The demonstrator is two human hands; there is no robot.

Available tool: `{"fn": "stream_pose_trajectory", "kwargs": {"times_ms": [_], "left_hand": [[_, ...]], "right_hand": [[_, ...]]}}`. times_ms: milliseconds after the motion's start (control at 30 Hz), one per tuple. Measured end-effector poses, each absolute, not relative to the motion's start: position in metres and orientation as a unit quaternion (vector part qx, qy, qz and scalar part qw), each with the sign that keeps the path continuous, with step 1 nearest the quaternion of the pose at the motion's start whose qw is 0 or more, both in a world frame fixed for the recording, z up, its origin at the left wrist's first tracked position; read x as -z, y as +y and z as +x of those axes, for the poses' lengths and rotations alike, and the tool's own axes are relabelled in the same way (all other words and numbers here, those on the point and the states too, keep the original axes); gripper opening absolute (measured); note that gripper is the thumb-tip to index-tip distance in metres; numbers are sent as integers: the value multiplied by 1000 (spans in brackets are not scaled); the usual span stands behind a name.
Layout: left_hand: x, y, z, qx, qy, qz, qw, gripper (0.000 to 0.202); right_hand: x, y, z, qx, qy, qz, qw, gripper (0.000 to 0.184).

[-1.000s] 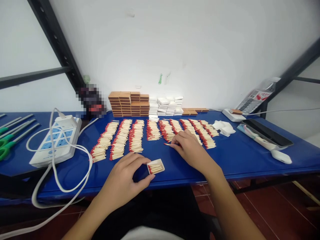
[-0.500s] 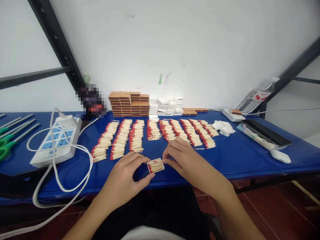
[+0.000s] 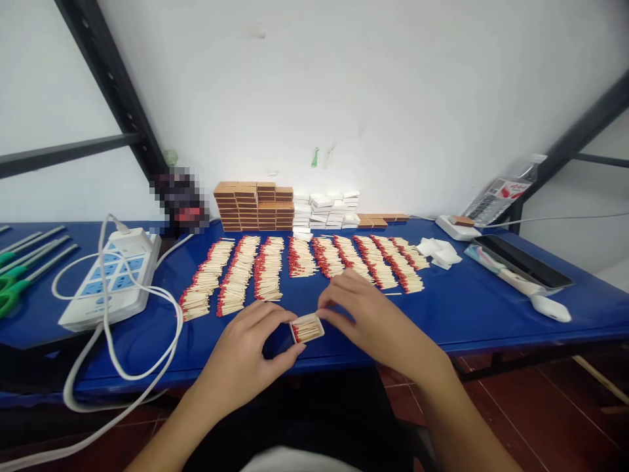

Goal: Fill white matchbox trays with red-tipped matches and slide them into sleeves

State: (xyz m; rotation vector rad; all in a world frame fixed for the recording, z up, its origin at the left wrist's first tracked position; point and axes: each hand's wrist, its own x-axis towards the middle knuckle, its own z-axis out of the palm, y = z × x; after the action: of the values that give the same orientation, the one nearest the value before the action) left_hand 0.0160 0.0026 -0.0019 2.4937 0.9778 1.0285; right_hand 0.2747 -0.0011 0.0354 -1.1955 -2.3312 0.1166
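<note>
A small white matchbox tray (image 3: 322, 333) with a layer of red-headed matches (image 3: 308, 330) inside is held just above the front part of the blue table. My left hand (image 3: 253, 341) grips its left end between thumb and fingers, the match heads pointing toward that hand. At the tray's far right corner is my right hand (image 3: 356, 305), its thumb and fingertips bent together in a pinch. Whatever may lie between those fingertips is hidden. Beyond both hands, several rows of loose matches (image 3: 238, 275) lie on the table, red heads to the left.
Brown matchbox sleeves (image 3: 255, 206) are stacked against the wall beside white trays (image 3: 327, 211). A power strip (image 3: 115, 278) with looping white cable and green-handled tools (image 3: 19, 285) lie left. At right are loose white trays (image 3: 439, 251), a phone-like black slab (image 3: 523, 261) and a plastic bottle (image 3: 506, 190).
The matches that stuck up at the tray's right end by my right fingertips now lie down among the others. My left hand keeps its grip; both hands have barely moved.
</note>
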Motion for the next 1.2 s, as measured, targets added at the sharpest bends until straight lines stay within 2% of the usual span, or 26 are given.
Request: {"fn": "stream_pose_trajectory", "kwargs": {"times_ms": [200,1200], "left_hand": [[3,2,15,-354,341,860,136,24],[2,3,15,-364,343,855,135,22]], "right_hand": [[-15,29,314,87,-793,-548,251,12],[-7,40,315,35,-811,-535,233,17]]}}
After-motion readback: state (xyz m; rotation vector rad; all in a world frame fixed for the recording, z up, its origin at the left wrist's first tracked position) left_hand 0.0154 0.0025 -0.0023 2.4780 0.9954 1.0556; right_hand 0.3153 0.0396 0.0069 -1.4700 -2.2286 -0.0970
